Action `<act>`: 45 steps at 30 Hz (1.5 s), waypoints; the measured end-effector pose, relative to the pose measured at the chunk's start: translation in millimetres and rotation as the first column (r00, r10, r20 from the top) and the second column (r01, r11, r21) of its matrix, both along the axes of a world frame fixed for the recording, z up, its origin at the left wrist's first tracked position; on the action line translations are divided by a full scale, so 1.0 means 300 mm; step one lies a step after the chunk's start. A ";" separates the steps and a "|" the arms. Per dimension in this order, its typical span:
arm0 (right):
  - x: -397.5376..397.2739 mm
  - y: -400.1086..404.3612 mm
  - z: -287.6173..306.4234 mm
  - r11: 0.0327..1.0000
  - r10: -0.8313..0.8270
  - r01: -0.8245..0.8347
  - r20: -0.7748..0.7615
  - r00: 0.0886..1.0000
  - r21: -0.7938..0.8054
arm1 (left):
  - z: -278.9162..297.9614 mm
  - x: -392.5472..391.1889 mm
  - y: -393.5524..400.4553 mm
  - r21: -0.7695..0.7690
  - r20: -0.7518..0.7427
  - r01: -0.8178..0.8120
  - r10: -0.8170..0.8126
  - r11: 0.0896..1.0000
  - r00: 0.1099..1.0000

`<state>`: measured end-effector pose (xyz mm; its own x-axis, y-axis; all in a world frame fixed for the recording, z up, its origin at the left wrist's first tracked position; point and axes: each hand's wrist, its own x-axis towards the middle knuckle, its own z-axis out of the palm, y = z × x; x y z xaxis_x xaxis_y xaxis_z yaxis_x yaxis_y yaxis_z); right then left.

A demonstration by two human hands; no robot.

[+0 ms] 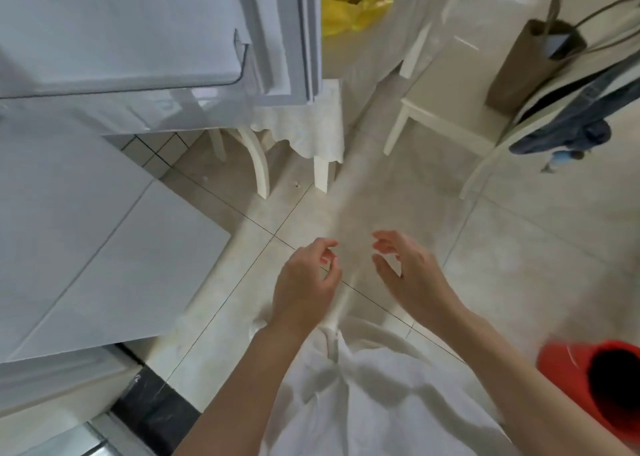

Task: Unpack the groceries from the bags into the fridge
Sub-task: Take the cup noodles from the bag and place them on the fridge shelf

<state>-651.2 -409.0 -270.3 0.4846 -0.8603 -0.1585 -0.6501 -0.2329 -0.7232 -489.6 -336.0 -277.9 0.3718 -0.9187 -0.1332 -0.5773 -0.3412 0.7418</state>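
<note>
1. Near the middle of the view, over the tiled floor (519, 247), the left hand (304, 282) and the right hand (408, 275) hang side by side, apart from each other.
2. Both hands are released: the fingers are loosely curled and hold nothing, and neither touches any object.
3. At far left the fridge (104, 57) stands with its door (287, 32) swung open, probably left so for loading; no food can be made out inside from this angle.
4. A yellow bag (349, 8) sits at the far top, just beyond the door edge, on what looks like a table with a pale cloth (311, 126); this is most likely one of the grocery bags, well apart from both hands.
5. A brown paper bag (526, 60) with long handles rests on a white chair (450, 84) at far right; something dark shows in its mouth, and what it is cannot be told.
6. An orange container (588, 386) lies at near right; dark cloth (568, 126) hangs at far right.
7. My reading is that the empty hands are between items, ready to reach for a bag.
8. No brand, label or writing is legible; the frame is blurred.
</note>
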 end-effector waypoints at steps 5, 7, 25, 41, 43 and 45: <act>-0.156 -0.136 -0.024 0.997 -0.073 0.073 -0.005 0.997 -0.002 | -0.005 -0.113 -0.129 0.045 0.019 0.043 -0.044 0.998 0.999; -0.185 -0.204 -0.038 0.996 -0.091 0.091 -0.005 0.996 -0.011 | -0.014 -0.119 -0.188 0.062 0.024 0.033 -0.035 0.998 0.999; 0.005 -1.221 0.006 0.993 -0.038 0.037 -0.006 0.999 -0.113 | -0.031 0.031 -1.158 0.068 0.014 -0.021 0.020 0.997 1.000; 0.216 -2.033 -0.016 0.935 0.340 -0.341 -0.028 0.940 -0.097 | -0.050 0.074 -1.741 0.140 -0.024 -0.290 0.296 0.947 0.955; 0.234 -2.138 0.005 0.907 0.406 -0.408 -0.037 0.913 -0.102 | -0.038 0.071 -1.821 0.122 -0.023 -0.368 0.373 0.922 0.927; 0.260 -2.240 0.021 0.878 0.463 -0.463 -0.036 0.886 -0.124 | -0.029 0.068 -1.900 0.105 -0.023 -0.449 0.454 0.887 0.891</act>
<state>-573.3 -1081.0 -264.0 0.8318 -0.5508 -0.0681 -0.4493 -0.5963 -0.6653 -469.2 -905.9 -286.5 0.7348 -0.6355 -0.2373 -0.3108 -0.6263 0.7150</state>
